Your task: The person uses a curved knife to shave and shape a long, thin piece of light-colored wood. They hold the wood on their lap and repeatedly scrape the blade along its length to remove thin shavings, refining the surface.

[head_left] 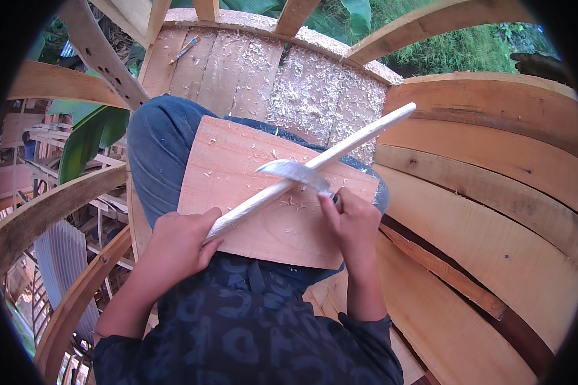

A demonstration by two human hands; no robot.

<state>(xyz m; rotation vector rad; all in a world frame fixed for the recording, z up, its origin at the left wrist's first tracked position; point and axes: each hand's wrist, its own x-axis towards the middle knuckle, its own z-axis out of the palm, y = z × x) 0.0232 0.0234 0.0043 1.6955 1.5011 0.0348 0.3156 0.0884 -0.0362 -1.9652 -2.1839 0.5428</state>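
Note:
A pale, peeled wooden stick [369,131] slants across a flat wooden board [231,154] that rests on my lap. My left hand [185,239] is closed round the stick's near end, at the board's left edge. In my right hand [352,221] is a knife [293,172] with a curved, pale metal blade; its handle is mostly hidden by my fingers. The blade crosses over the middle of the stick, its tip pointing left. Small curled shavings [293,199] lie on the board round the blade.
Wood shavings [305,90] thickly cover the planks ahead of my knees. Near the far left of those planks lies a small yellowish stick-like object [184,50]. Curved plank walls [475,160] rise on my right, and bent timber ribs [58,199] stand on my left.

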